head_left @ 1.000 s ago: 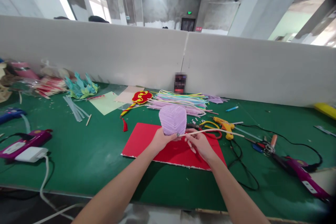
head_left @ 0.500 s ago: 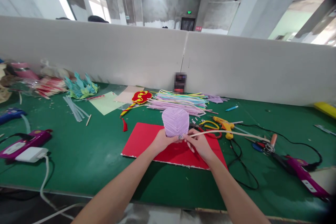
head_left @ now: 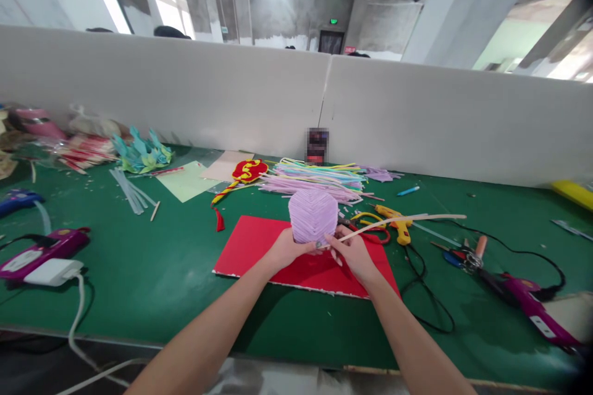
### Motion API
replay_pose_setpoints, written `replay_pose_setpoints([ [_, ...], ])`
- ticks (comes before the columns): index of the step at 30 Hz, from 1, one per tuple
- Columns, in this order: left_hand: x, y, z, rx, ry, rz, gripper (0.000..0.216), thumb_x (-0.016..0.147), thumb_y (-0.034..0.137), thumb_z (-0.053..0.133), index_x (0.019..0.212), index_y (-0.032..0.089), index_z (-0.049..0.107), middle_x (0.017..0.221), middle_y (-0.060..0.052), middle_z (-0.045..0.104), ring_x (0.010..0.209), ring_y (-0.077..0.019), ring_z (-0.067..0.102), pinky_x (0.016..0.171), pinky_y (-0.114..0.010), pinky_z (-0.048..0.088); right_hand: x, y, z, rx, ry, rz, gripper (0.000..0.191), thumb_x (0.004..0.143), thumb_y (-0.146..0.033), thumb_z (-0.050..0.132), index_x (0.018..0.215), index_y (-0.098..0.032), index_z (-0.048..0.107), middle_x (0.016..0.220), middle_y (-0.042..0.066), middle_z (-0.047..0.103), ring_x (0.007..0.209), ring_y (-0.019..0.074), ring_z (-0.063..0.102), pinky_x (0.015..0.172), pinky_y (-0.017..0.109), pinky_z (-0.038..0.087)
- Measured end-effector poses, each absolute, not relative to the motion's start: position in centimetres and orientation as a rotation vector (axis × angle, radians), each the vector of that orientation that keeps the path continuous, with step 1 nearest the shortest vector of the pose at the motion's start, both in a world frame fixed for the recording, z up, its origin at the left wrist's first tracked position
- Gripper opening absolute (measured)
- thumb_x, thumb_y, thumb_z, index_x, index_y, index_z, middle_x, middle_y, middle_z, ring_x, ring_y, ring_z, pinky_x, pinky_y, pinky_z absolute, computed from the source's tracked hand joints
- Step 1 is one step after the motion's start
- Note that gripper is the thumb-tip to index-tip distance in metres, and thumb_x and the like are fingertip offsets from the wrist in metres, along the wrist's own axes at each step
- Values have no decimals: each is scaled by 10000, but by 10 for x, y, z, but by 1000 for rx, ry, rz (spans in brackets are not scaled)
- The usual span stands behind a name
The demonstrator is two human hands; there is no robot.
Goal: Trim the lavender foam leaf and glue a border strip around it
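Observation:
My left hand (head_left: 288,245) grips the lower edge of a lilac ribbed leaf-shaped piece (head_left: 313,215), held upright above a red sheet (head_left: 259,248) on the green table (head_left: 152,271). My right hand (head_left: 354,251) pinches one end of a long pale stick (head_left: 402,220) at the base of that lilac piece. The stick points out to the right and slightly upward. Both hands meet just below the lilac piece.
A pile of pastel strips (head_left: 319,180) lies behind the hands. A yellow glue gun (head_left: 393,218), red scissors (head_left: 370,231), black cables (head_left: 426,296) and a purple glue gun (head_left: 532,308) lie to the right. A purple glue gun (head_left: 41,250) and white adapter (head_left: 53,271) sit left. A white partition (head_left: 296,105) backs the table.
The free end of the pale stick has swung up off the table and farther right. The lilac piece shifted slightly right in my left hand.

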State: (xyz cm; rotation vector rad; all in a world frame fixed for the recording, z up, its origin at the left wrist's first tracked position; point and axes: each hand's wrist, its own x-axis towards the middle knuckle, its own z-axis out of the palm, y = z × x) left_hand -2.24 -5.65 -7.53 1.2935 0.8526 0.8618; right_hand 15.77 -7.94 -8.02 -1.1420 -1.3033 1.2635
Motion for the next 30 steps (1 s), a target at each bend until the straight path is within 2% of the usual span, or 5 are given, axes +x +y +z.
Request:
replay_pose_setpoints([
  [4,-20,-56,-77,1232,831,850,480,584,463,752,899,109,679,810,-95,735,773,-260,689,765,-381,536,158,-79,-80,-1147,-1309,1234,301,727,-466,655,735,-193,529,433,-70,515,318,65,407,334,186,302],
  [9,-16,-54,-81,1134,803,864,643,627,689,580,873,100,656,750,-128,726,702,-278,695,711,-412,549,159,-78,-82,-1140,-1312,1228,287,732,-453,656,724,-197,527,444,-69,527,329,68,427,348,186,318],
  [16,-18,-55,-81,1187,841,881,459,579,423,771,889,96,682,813,-102,734,755,-258,691,750,-386,548,160,-78,-83,-1130,-1322,1244,260,744,-424,654,759,-189,546,454,-65,538,337,69,440,357,185,335],
  [23,-19,-56,-74,1222,975,972,432,601,375,759,926,100,682,889,-92,732,824,-273,680,751,-376,545,158,-77,-82,-1106,-1301,1267,365,746,-421,650,1009,-192,543,533,-69,560,366,73,461,356,188,368],
  [30,-21,-55,-72,1248,1082,1046,392,603,346,746,915,115,693,915,-80,730,939,-294,646,812,-369,504,160,-77,-82,-1104,-1286,1289,343,729,-418,662,955,-177,571,576,-47,576,391,71,476,364,189,377],
])
